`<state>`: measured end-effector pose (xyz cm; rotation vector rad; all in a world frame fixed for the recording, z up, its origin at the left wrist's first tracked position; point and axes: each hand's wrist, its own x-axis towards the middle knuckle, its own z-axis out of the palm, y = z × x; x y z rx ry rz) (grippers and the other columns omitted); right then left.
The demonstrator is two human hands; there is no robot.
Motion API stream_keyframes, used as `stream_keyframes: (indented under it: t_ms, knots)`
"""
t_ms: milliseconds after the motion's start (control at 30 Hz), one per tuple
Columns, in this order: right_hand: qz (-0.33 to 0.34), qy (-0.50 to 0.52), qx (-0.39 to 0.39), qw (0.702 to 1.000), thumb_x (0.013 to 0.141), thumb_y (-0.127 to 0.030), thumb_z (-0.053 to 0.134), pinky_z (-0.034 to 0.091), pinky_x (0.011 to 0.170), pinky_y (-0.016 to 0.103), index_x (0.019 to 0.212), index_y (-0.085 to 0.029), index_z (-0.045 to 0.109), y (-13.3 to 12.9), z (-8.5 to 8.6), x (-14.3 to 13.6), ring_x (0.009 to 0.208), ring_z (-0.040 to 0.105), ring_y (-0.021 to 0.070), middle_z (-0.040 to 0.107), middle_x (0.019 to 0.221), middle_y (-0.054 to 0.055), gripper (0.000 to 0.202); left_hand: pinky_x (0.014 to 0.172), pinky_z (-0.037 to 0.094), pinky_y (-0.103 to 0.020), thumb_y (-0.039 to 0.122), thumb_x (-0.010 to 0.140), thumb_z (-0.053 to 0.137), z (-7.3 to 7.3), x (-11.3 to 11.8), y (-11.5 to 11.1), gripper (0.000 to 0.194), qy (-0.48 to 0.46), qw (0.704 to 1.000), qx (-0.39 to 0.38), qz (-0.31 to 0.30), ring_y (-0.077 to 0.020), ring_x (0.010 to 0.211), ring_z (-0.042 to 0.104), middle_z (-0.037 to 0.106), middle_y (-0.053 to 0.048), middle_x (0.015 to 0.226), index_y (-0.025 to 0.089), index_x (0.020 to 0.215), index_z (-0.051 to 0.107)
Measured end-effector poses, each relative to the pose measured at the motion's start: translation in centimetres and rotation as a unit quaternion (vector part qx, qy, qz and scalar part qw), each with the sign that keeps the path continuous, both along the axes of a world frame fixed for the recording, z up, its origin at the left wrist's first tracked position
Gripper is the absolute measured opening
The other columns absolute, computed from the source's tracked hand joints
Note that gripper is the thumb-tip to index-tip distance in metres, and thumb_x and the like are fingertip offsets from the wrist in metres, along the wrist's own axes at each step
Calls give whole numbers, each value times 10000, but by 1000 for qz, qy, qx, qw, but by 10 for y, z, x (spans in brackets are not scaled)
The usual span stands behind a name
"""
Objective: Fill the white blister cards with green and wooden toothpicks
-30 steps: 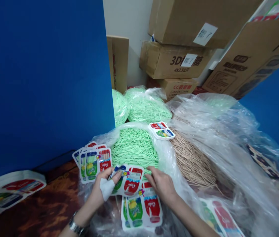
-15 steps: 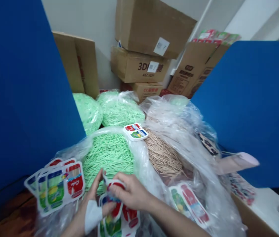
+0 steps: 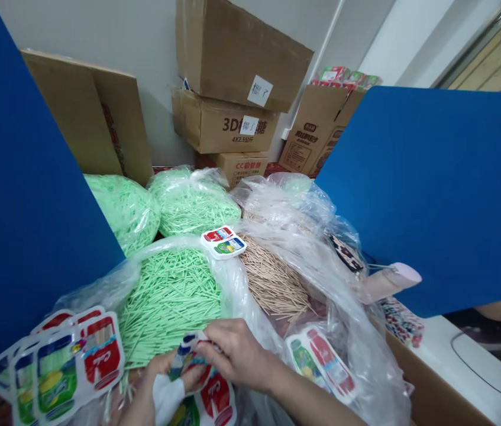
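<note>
My left hand [image 3: 164,373], a white wrap around its thumb base, is closed on a printed drink-bottle packet [image 3: 187,349]. My right hand [image 3: 239,355] pinches the same packet from the right; its fingers partly cover it. Right below both hands lie more cola-and-lemon packets [image 3: 219,399]. Just beyond them, a clear plastic bag holds a heap of thin green sticks [image 3: 170,302]. Beside it, brown sticks [image 3: 272,278] fill another bag. A fanned stack of filled packets [image 3: 59,378] rests at the lower left.
One packet [image 3: 223,241] lies on the plastic between the heaps, another packet [image 3: 321,367] at the right. Tied bags of green sticks [image 3: 194,204] stand behind. Blue panels [image 3: 432,195] flank both sides. Cardboard boxes [image 3: 228,124] are stacked at the wall. A pale tube [image 3: 392,281] juts out at right.
The view has swung right, so the scene sits farther left. My left fingers, stretched upward before, are now bent around the packet. My right hand keeps its hold on it.
</note>
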<state>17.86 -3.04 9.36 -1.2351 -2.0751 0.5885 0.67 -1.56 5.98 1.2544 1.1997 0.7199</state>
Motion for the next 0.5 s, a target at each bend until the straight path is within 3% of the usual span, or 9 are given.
stream_keyframes:
  t_ms: [100,133,167,233,267,367,500]
  knots:
    - [50,20,-39,998,952,-294,422,459,721,235,1130,-188,574,-1,4,29,825,620,137,676,941,52,257,560,536,-249,366,530,782,9,8,-1,235,-23,997,-70,11,-217,579,641,715,-22,599,159,621,718]
    - [29,19,-60,998,951,-306,435,471,767,248,1239,-210,507,3,3,44,916,624,143,665,1060,60,312,553,542,-255,385,522,788,10,8,-1,268,-25,995,-93,16,-227,587,655,721,-34,605,153,637,722]
    - [-37,5,-63,997,971,-291,388,477,791,265,1295,-216,453,8,-1,61,948,624,145,657,1105,63,339,540,544,-258,405,517,792,9,7,-1,292,-25,993,-109,24,-233,588,664,721,-42,598,150,641,722]
    - [-208,-153,-43,965,990,-251,311,458,842,271,1214,-198,523,25,-13,95,994,605,149,650,1111,75,314,517,545,-257,434,521,790,8,7,-2,308,-16,993,-111,44,-232,565,667,710,-39,569,154,624,713]
    - [-268,-276,-59,921,989,-252,303,447,859,264,1164,-207,557,36,-21,111,1008,594,149,649,1103,68,312,515,546,-256,439,524,789,7,7,-2,304,-9,994,-97,52,-228,551,664,700,-32,549,159,609,707]
    - [-317,-369,-84,870,937,-272,418,455,798,317,1005,-132,630,64,-46,140,935,596,225,653,992,149,263,521,550,-253,442,502,800,7,9,-5,300,19,998,-49,47,-230,544,660,683,-19,514,169,580,702]
    - [-304,-438,-77,843,887,-149,437,427,820,380,1003,-104,623,80,-68,140,998,537,270,622,1034,193,224,509,544,-236,476,515,792,6,6,-9,310,59,998,5,33,-242,579,670,695,-10,523,192,620,722]
